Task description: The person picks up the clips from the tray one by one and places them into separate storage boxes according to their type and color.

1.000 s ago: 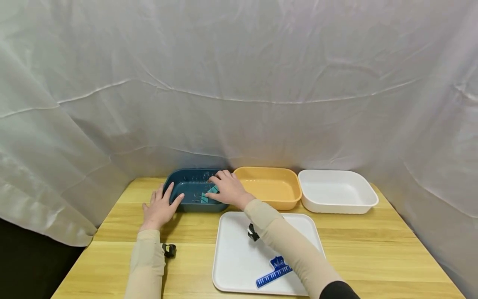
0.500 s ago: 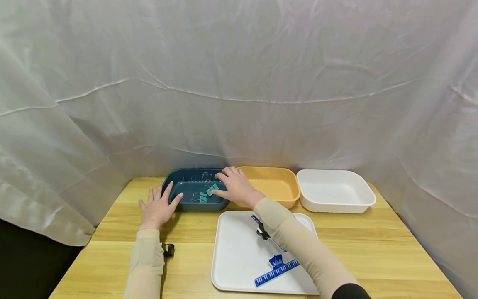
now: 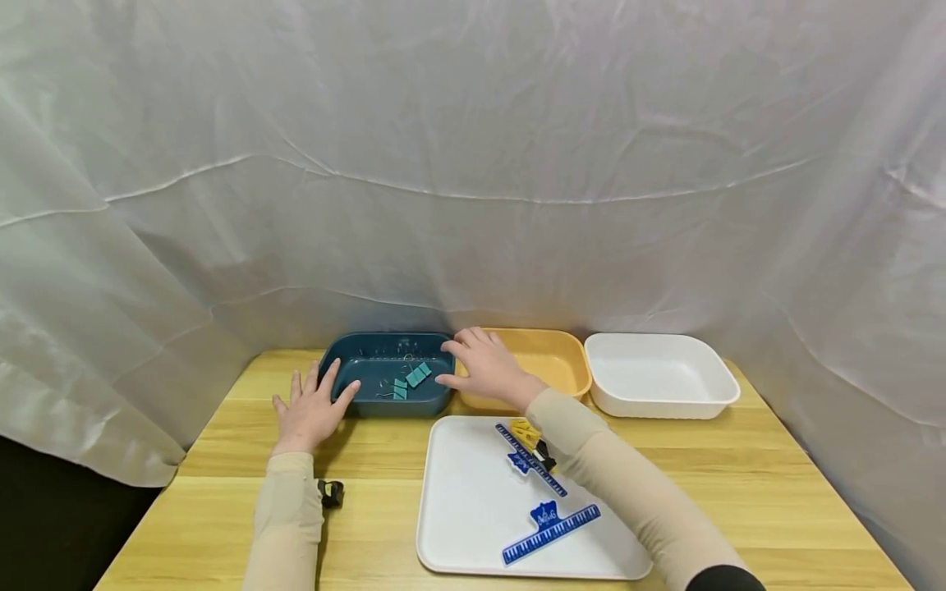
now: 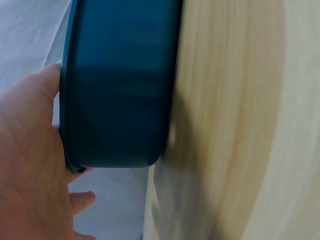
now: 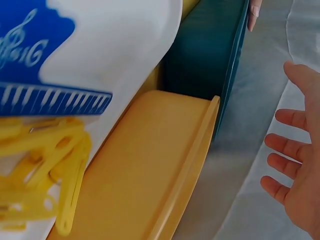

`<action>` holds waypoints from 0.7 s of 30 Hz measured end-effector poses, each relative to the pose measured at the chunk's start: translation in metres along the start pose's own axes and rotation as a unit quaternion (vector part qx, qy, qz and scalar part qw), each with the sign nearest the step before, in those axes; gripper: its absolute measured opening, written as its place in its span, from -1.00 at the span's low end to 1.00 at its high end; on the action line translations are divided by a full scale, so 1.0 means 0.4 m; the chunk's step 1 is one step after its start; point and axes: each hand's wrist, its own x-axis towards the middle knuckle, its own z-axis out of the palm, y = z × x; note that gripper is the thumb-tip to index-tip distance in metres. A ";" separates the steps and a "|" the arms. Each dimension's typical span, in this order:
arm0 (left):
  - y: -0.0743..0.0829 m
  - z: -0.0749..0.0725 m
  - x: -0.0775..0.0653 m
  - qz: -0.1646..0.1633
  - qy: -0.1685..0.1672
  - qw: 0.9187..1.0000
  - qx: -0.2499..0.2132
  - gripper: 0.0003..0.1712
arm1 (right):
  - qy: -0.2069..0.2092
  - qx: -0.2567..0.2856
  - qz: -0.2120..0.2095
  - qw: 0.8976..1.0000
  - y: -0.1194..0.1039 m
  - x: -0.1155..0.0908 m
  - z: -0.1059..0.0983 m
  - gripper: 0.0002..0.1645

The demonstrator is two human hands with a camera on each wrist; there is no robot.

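My left hand [image 3: 309, 412] rests at the left rim of a dark teal bin [image 3: 392, 408], its fingers spread; the left wrist view shows its thumb against the rim of that bin [image 4: 120, 115]. Inside lie two turquoise binder clips [image 3: 418, 375] with wire handles. My right hand [image 3: 488, 367], fingers apart and holding nothing, is over the left part of the yellow bin [image 3: 550, 365], beside the teal bin's right end. In the right wrist view that hand [image 5: 305, 145] appears with loosely bent, separated fingers.
A white tray [image 3: 458, 525] in front carries two blue piano-key clips [image 3: 550, 533] and several yellow plastic clips [image 3: 525, 433], partly behind my right forearm. A white bin [image 3: 665, 369] stands right of the yellow one. A pale curtain [image 3: 473, 164] hangs behind the table.
My right hand has drawn back rightward from the binder clips in the teal bin, leaving them lying there. The yellow clips and a second blue clip have come into view. The left hand stays put.
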 end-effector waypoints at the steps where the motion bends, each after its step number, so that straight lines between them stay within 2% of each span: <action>1: 0.000 0.001 0.000 0.000 0.000 1.000 0.000 -0.03 | 0.001 0.003 -0.003 1.000 0.004 -0.004 -0.003 -0.26; 11: -0.001 -0.001 -0.001 0.000 0.001 1.000 -0.003 -0.06 | 0.001 0.005 -0.007 1.000 0.055 -0.053 -0.017 -0.24; 21: 0.000 0.000 0.000 -0.001 -0.004 1.000 -0.008 -0.03 | -0.005 0.026 0.007 1.000 0.071 -0.107 -0.032 -0.30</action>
